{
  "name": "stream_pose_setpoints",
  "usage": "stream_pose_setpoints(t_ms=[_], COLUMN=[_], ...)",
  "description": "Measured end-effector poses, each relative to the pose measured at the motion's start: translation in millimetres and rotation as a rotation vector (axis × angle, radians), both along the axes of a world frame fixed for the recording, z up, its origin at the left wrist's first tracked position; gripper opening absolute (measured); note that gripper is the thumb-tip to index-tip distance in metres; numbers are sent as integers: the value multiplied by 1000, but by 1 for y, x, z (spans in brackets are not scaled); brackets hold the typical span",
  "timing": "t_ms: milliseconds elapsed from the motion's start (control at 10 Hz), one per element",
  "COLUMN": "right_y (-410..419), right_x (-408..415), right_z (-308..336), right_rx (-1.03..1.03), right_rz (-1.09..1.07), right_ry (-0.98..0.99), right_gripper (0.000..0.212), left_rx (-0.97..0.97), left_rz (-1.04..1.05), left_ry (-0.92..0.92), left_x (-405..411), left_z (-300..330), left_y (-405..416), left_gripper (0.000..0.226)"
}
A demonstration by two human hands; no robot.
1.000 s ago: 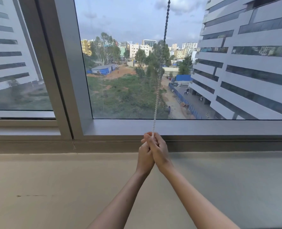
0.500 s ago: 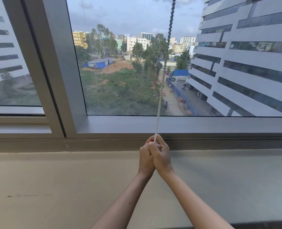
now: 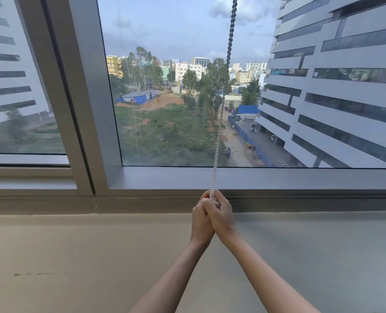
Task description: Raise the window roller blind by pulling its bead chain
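Bead chain (image 3: 217,152): it rises in one taut, slightly tilted line from our clasped hands, crosses the lower frame and the glass, and leaves the top edge of the view up and to the right of the grip. Near the grip its beads look white; higher, against the sky, they look dark.
Grip: we hold the chain with both hands together, fingers closed around it, with the strand coming out of the top of the clasp.
Left hand (image 3: 201,220): on the left side of the clasp, its palm pressed against our right hand, its fingers curled over at the top.
Right hand (image 3: 221,216): on the right side, wrapped partly over the left, knuckles toward us.
Chain inside the grip: hidden by our fingers, so we cannot tell how it lies there or which hand bears more on it.
Forearms: both bare, meeting in a V just below the grip.
Window frame (image 3: 278,177): its grey lower rail runs just above and behind the grip.
Mullion (image 3: 81,98): slants up, well to the left of the grip.
Sill (image 3: 86,256): a broad beige ledge spreads below and around the grip.
Roller blind: not in view.
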State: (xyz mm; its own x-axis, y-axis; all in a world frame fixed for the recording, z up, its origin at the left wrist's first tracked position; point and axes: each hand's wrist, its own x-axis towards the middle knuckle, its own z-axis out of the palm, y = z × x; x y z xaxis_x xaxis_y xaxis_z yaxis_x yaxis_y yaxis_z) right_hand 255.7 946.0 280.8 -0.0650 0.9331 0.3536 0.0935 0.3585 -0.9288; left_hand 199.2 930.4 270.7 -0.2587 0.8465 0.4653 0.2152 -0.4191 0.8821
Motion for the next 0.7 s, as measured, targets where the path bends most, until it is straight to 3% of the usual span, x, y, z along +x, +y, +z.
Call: stream_pose_setpoints(t_ms=[300, 500, 700], right_y=[0, -6, -21], right_x=[14, 20, 19], right_z=[16, 19, 11], right_rx=[-1, -31, -79], right_rz=[69, 145, 77], right_ry=[-60, -116, -89], right_gripper=[8, 40, 60], left_rx=[-38, -32, -106], left_rz=[-73, -165, -112], left_ry=[7, -53, -21], left_x=[0, 1, -12], left_z=[10, 9, -5], left_y=[-3, -12, -34], left_gripper=[43, 27, 30])
